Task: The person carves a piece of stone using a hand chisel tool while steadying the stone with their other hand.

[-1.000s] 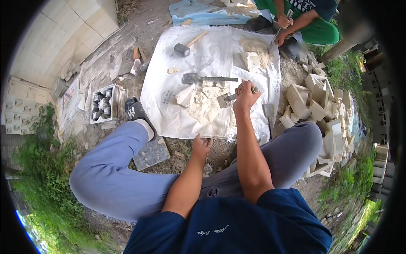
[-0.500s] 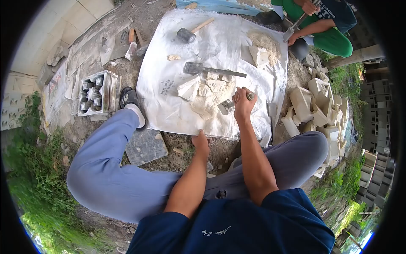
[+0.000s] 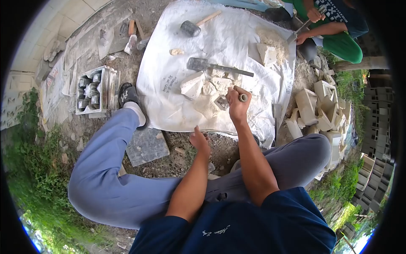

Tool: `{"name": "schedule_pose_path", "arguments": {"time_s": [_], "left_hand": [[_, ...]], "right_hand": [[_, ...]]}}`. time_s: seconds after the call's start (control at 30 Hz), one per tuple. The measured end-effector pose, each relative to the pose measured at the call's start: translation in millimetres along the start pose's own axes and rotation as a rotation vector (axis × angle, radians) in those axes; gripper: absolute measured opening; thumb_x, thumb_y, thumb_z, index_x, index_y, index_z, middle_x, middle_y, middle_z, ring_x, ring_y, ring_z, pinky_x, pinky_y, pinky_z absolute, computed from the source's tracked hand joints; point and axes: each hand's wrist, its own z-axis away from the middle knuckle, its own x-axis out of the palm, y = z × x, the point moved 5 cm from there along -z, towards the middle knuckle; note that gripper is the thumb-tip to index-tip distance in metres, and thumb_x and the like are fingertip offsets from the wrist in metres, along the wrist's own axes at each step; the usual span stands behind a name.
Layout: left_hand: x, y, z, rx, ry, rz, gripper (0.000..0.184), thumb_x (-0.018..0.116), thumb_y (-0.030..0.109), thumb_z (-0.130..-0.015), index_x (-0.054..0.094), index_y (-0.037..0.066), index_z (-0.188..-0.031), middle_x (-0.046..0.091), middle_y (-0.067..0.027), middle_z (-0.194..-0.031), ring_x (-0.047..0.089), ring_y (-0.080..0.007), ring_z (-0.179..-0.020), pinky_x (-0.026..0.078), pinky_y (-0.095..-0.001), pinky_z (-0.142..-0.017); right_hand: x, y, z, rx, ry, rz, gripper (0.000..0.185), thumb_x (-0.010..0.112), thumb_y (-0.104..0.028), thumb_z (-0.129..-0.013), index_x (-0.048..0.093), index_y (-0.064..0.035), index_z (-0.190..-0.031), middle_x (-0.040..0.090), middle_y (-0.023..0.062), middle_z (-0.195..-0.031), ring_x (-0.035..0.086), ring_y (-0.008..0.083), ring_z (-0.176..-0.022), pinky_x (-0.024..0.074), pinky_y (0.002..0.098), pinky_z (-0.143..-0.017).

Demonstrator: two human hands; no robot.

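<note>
My right hand (image 3: 239, 103) is closed round the handle of a hammer, whose round butt end points up at me. The hammer's grey metal head (image 3: 220, 102) rests low over pale powder and broken stone on a white sheet (image 3: 160, 110). Just beyond it lie whitish stone chunks (image 3: 193, 84) and crumbled pieces (image 3: 221, 84). Behind the chunks is a long dark metal-headed tool (image 3: 230, 70), lying flat. My left hand (image 3: 199, 139) is at the near edge of the sheet, thumb raised apart from loosely bent fingers, with nothing visible in it.
A mallet (image 3: 190, 28) and a small stone (image 3: 176, 51) lie farther back on the sheet. A metal mould box (image 3: 91, 91) stands left, by my foot. A dark slab (image 3: 147, 146) lies near my knee. Broken blocks (image 3: 323, 106) pile up right. Another person (image 3: 334, 29) sits at upper right.
My right hand and the hammer have shifted slightly left and toward the crumbled stone. My left hand has turned, its thumb now showing apart from the fingers. The view has shifted a little.
</note>
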Motion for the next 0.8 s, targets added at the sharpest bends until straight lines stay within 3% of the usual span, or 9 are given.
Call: {"name": "schedule_pose_path", "arguments": {"time_s": [0.07, 0.1, 0.2, 0.23, 0.27, 0.33, 0.4, 0.6, 0.8], "left_hand": [[-9, 16, 7, 0.024, 0.154, 0.18, 0.065, 0.067, 0.039, -0.091, 0.052, -0.011, -0.129, 0.064, -0.0172, -0.102, 0.064, -0.0247, -0.082, 0.053, -0.0404, -0.06], [-10, 25, 13, 0.069, 0.257, 0.228, 0.065, 0.068, 0.041, -0.091, 0.053, -0.007, -0.132, 0.064, -0.0166, -0.118, 0.065, -0.0266, -0.095, 0.056, -0.0394, -0.071], [-14, 36, -10, 0.089, 0.231, 0.249, 0.061, 0.07, 0.034, -0.092, 0.053, -0.007, -0.134, 0.062, -0.0176, -0.129, 0.064, -0.029, -0.108, 0.055, -0.0397, -0.084], [-12, 33, -23, 0.103, 0.126, 0.218, 0.056, 0.067, 0.03, -0.091, 0.051, 0.006, -0.139, 0.059, -0.0124, -0.13, 0.062, -0.0288, -0.108, 0.049, -0.0453, -0.087], [-13, 23, -31, 0.103, 0.126, 0.215, 0.056, 0.067, 0.03, -0.091, 0.051, 0.006, -0.139, 0.059, -0.0124, -0.13, 0.062, -0.0288, -0.108, 0.049, -0.0453, -0.087], [-9, 42, -14, 0.278, 0.209, -0.01, 0.051, 0.068, 0.015, -0.089, 0.054, -0.009, -0.132, 0.062, -0.0197, -0.128, 0.064, -0.0318, -0.108, 0.052, -0.0426, -0.089], [-4, 53, -1, 0.288, 0.231, 0.031, 0.049, 0.065, 0.012, -0.088, 0.054, -0.011, -0.13, 0.062, -0.0212, -0.127, 0.064, -0.0321, -0.107, 0.051, -0.0428, -0.09], [0, 55, -2, 0.314, 0.216, 0.192, 0.045, 0.059, 0.008, -0.086, 0.054, -0.015, -0.125, 0.062, -0.0239, -0.122, 0.064, -0.0321, -0.105, 0.05, -0.0419, -0.09], [-5, 47, -10, 0.272, 0.229, 0.163, 0.044, 0.06, 0.008, -0.084, 0.055, -0.015, -0.122, 0.062, -0.0236, -0.12, 0.064, -0.0316, -0.104, 0.05, -0.042, -0.089]], "right_hand": [[2, -3, 4, 0.005, -0.046, 0.06, 0.039, 0.058, -0.006, -0.089, 0.036, -0.0032, -0.057, 0.034, -0.0039, -0.055, 0.029, 0.0057, -0.054, 0.0231, 0.0304, -0.049], [0, 14, 4, 0.024, -0.08, 0.069, 0.04, 0.055, -0.004, -0.091, 0.037, -0.0049, -0.055, 0.035, -0.0019, -0.052, 0.03, 0.0075, -0.047, 0.024, 0.0281, -0.045], [-5, 41, 6, -0.031, -0.103, 0.092, 0.04, 0.055, -0.004, -0.091, 0.037, -0.0057, -0.055, 0.034, -0.0037, -0.053, 0.031, 0.0062, -0.049, 0.0231, 0.0284, -0.045], [-1, 36, 5, -0.033, -0.101, 0.091, 0.04, 0.055, -0.004, -0.091, 0.037, -0.0057, -0.055, 0.034, -0.0037, -0.053, 0.031, 0.0062, -0.049, 0.0231, 0.0284, -0.045], [2, 33, 6, -0.025, -0.108, 0.114, 0.04, 0.055, -0.004, -0.091, 0.037, -0.0056, -0.055, 0.035, -0.004, -0.053, 0.031, 0.0058, -0.05, 0.0229, 0.0285, -0.046], [12, 17, 9, -0.013, -0.114, 0.132, 0.04, 0.055, -0.004, -0.091, 0.037, -0.0055, -0.055, 0.036, -0.0043, -0.054, 0.031, 0.0055, -0.05, 0.0227, 0.0286, -0.046], [21, 4, 15, 0.047, -0.117, 0.166, 0.039, 0.061, -0.005, -0.088, 0.036, -0.0016, -0.058, 0.031, -0.0039, -0.057, 0.028, 0.0054, -0.058, 0.0241, 0.0298, -0.05], [34, 34, 15, -0.049, -0.205, 0.255, 0.035, 0.059, -0.006, -0.087, 0.04, 0.0006, -0.058, 0.035, 0.0011, -0.054, 0.032, 0.0072, -0.056, 0.0256, 0.0319, -0.048], [68, 2, 26, -0.093, -0.329, 0.27, 0.034, 0.059, -0.003, -0.084, 0.037, 0.0011, -0.059, 0.027, 0.0056, -0.053, 0.025, 0.0107, -0.053, 0.0232, 0.0341, -0.047]]}}
